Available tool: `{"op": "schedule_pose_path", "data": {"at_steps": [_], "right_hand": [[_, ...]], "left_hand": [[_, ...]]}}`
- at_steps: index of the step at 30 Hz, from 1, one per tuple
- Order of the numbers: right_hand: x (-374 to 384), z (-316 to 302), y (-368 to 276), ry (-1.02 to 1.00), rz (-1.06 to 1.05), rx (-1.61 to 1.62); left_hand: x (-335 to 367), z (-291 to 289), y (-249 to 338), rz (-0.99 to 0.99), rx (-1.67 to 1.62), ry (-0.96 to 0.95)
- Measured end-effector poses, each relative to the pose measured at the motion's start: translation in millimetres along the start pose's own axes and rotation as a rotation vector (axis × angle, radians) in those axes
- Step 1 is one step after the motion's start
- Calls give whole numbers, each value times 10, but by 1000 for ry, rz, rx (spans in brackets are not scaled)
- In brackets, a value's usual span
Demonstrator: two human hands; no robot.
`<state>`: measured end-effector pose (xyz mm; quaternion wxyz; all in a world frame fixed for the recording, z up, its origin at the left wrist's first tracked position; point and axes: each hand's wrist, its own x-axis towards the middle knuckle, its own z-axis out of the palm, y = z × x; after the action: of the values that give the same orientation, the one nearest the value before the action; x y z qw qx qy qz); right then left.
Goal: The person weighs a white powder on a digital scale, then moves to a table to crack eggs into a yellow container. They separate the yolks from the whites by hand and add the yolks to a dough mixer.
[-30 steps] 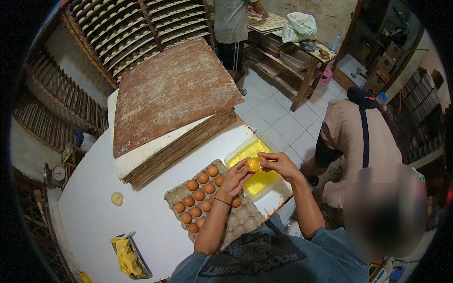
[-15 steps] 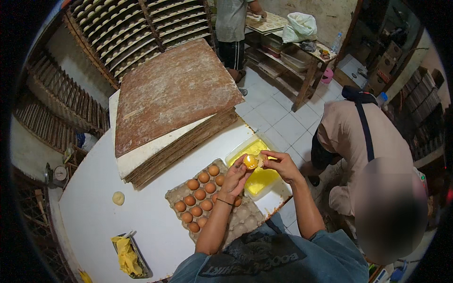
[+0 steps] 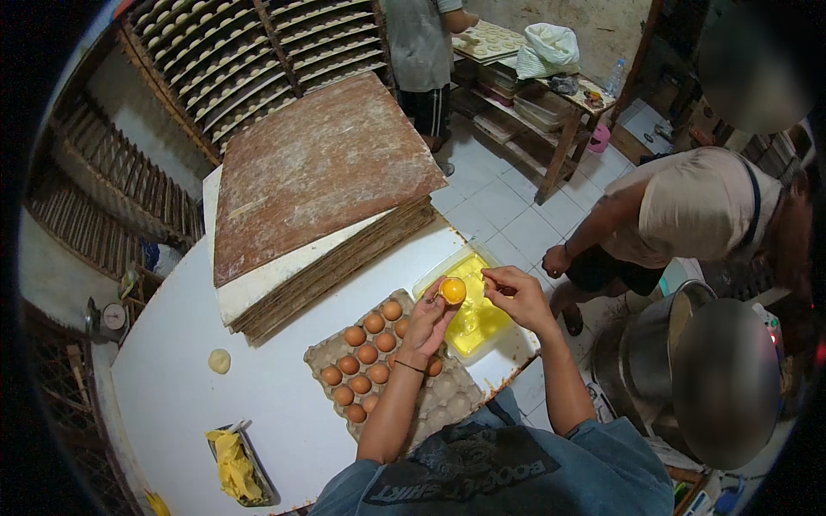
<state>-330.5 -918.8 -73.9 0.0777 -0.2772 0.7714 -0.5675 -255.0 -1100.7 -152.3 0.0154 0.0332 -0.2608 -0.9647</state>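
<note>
My left hand [image 3: 426, 322] cradles an eggshell half with a round orange egg yolk [image 3: 453, 291] in it, held above the near side of a clear plastic tub [image 3: 483, 251]. Yellow, egg-like liquid [image 3: 471, 325] covers the tub's bottom. Just right of the yolk, over the tub's right side, my right hand [image 3: 519, 297] has thumb and fingers pinched together; whatever they hold is too small to make out. Beneath my left forearm lies a grey cardboard egg tray [image 3: 323, 354] with several brown eggs [image 3: 366, 353] and some bare cups at its near right.
Stacked boards [image 3: 327, 176] fill the table's far side. A dough ball [image 3: 219, 361] and a black tray of yellow soft stuff [image 3: 237, 464] sit on the left. A co-worker [image 3: 697, 206] bends beside a large metal pot [image 3: 641, 344] at right; another person [image 3: 419, 60] stands behind the boards.
My right hand has drawn slightly right, away from the yolk, and the shell piece seen in its fingers no longer shows clearly. The co-worker at right has shifted, exposing the metal pot.
</note>
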Motion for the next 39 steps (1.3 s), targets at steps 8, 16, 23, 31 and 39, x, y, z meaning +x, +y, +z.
{"op": "schedule_pose_path", "data": {"at_steps": [8, 16, 23, 31, 39], "right_hand": [[-21, 71, 53, 54, -64, -151], [-47, 205, 143, 72, 178, 445], [-47, 243, 185, 68, 183, 451], [-41, 242, 145, 35, 139, 392], [-80, 261, 142, 32, 206, 411]], "left_hand": [[-34, 42, 22, 6, -2, -24], [-84, 143, 108, -10, 8, -27], [-90, 201, 149, -6, 43, -15], [-103, 264, 176, -17, 125, 24], [-92, 324, 259, -42, 362, 102]]}}
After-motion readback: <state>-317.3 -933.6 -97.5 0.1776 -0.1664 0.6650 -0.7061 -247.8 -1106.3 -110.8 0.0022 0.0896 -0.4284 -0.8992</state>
